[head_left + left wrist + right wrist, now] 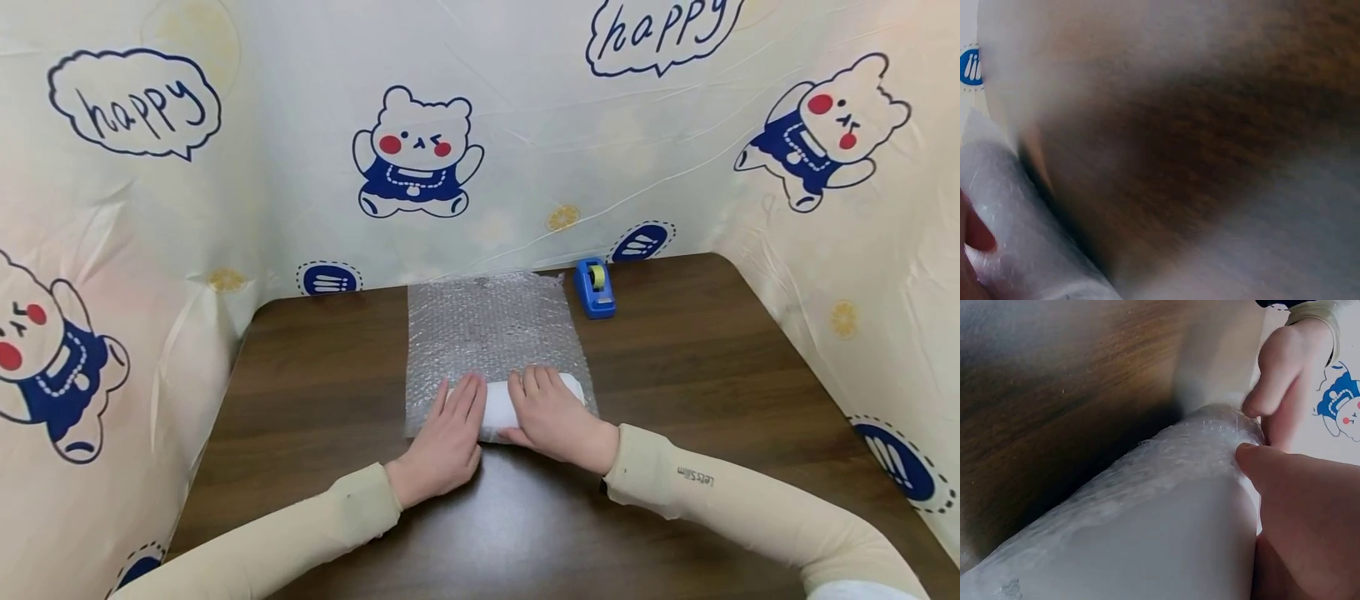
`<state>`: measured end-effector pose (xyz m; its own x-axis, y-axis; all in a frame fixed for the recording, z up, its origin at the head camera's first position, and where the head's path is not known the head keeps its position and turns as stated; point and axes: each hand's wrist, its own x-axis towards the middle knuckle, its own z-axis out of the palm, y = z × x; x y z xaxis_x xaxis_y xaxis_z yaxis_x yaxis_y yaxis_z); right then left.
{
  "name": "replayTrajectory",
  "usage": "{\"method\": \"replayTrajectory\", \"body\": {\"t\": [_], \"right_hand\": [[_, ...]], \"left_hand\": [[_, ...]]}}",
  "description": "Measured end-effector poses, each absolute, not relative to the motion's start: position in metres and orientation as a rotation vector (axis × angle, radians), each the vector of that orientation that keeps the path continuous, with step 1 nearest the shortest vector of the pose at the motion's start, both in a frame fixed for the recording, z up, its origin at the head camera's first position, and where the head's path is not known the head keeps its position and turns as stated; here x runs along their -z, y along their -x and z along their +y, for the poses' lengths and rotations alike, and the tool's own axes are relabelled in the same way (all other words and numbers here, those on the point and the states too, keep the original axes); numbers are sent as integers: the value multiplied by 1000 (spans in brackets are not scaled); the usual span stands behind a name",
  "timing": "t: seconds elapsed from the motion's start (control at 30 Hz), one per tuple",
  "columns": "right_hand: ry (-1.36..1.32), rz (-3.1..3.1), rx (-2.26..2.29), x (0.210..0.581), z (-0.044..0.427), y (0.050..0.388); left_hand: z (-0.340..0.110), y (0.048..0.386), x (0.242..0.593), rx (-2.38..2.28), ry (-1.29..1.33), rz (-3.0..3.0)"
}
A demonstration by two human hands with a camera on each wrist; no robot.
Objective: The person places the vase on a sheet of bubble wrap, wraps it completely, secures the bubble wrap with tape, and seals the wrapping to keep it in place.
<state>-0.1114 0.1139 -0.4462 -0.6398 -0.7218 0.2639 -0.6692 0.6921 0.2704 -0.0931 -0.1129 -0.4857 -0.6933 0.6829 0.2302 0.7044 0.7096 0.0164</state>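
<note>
A smooth white oblong object [501, 407] with rounded ends lies across the near end of a sheet of bubble wrap [487, 325]. My left hand [446, 437] lies over its left part, fingers stretched forward and thumb at the near side. Over the right part, my right hand [551, 417] grips with bent fingers, its thumb at the near edge. The right wrist view shows bubble wrap [1141, 469] running up along the white object's [1166, 550] near side, with both thumbs close together on it. Only a finger or thumb of the left hand [979, 231] appears in the left wrist view.
A blue tape dispenser [596, 289] with a yellowish roll stands at the back, right of the sheet. The dark wooden table [315, 375] is bounded by a printed cloth [525, 150] at the back and both sides.
</note>
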Motion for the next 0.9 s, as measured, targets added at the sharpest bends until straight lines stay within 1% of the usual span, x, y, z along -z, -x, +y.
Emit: {"method": "replayTrajectory", "body": {"t": [0.33, 0.57, 0.9], "right_hand": [[-1108, -2567, 206, 448, 116, 109], [-1107, -2573, 193, 449, 116, 109], [-1150, -2752, -27, 437, 125, 103]], "left_hand": [[-105, 101, 492, 3, 1012, -2588], [-104, 105, 490, -2, 1014, -2647], [-103, 107, 489, -59, 1019, -2642]]}}
